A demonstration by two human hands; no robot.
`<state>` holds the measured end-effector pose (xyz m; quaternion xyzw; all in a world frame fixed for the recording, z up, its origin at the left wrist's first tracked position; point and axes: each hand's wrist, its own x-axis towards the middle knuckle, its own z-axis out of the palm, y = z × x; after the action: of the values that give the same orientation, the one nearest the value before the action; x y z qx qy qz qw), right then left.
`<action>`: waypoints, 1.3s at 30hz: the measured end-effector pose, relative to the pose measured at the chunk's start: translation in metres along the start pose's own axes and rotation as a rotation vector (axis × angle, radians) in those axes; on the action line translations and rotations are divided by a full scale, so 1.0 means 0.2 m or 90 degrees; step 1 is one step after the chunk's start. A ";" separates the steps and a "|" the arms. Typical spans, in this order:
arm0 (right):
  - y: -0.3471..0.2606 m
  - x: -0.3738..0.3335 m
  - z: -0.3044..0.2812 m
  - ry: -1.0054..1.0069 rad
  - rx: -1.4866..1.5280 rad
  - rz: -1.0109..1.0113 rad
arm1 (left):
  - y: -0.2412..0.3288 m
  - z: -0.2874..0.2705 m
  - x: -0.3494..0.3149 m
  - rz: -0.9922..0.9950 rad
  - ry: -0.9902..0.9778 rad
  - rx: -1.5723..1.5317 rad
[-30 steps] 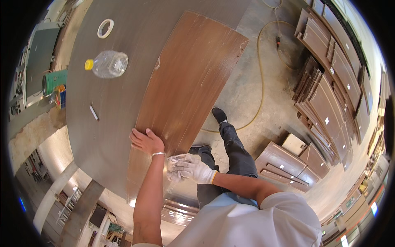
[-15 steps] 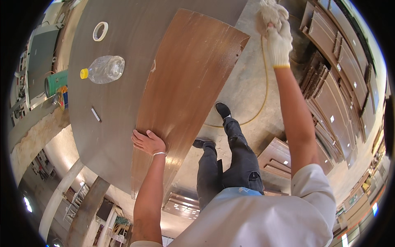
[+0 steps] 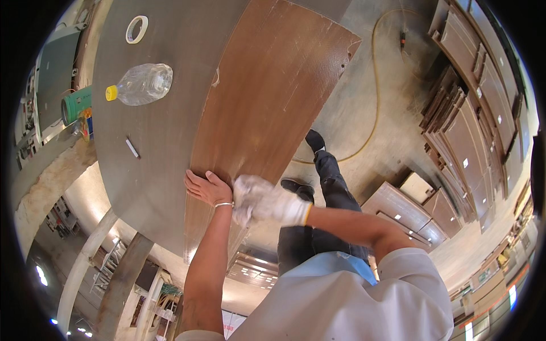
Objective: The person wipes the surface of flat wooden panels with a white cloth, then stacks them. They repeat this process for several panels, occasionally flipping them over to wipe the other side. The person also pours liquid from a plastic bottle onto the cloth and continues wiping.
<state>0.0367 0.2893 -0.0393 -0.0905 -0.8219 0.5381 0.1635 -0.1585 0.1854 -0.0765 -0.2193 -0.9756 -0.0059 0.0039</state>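
A long brown wood-grain panel (image 3: 273, 96) lies over the right side of a grey table top (image 3: 159, 187), its right edge toward the floor. My bare left hand (image 3: 208, 188) rests on the panel's left edge near its close end, fingers spread flat. Beside it, my right hand (image 3: 284, 206), in a white knit glove with a yellow cuff, is closed round a bunched whitish rag (image 3: 244, 194). The rag is against the panel or just over it; motion blurs both, and the right fingers are hard to make out.
On the table lie a clear plastic bottle (image 3: 145, 84) with a yellow cap, a tape roll (image 3: 136, 29) and a slim white marker (image 3: 132, 149). A yellow hose (image 3: 377, 85) curves over the floor. Stacked brown panels (image 3: 466, 148) stand at the right; a green bucket (image 3: 77, 107) is at the left.
My right hand has swung with the rag from beyond the panel's far right corner back to the near end, beside my left hand. The left hand stays flat on the panel.
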 end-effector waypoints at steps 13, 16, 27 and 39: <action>0.70 0.21 -1.77 0.772 -0.359 0.579 | 0.06 -0.01 0.00 0.009 0.015 0.012; 0.54 0.17 -1.30 0.602 -0.309 0.258 | 0.07 -0.03 -0.01 0.003 0.011 0.000; 0.60 0.17 -1.33 0.405 -0.516 0.589 | 0.11 -0.14 0.00 -0.027 -0.037 -0.074; -0.46 1.44 -0.91 0.415 -0.297 0.071 | -0.17 -0.27 -0.18 0.129 -0.141 -0.309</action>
<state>-0.1630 0.5012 0.1607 -0.3358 -0.8207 0.2884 0.3613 -0.1404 0.1382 -0.0239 -0.3098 -0.9131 -0.2153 -0.1546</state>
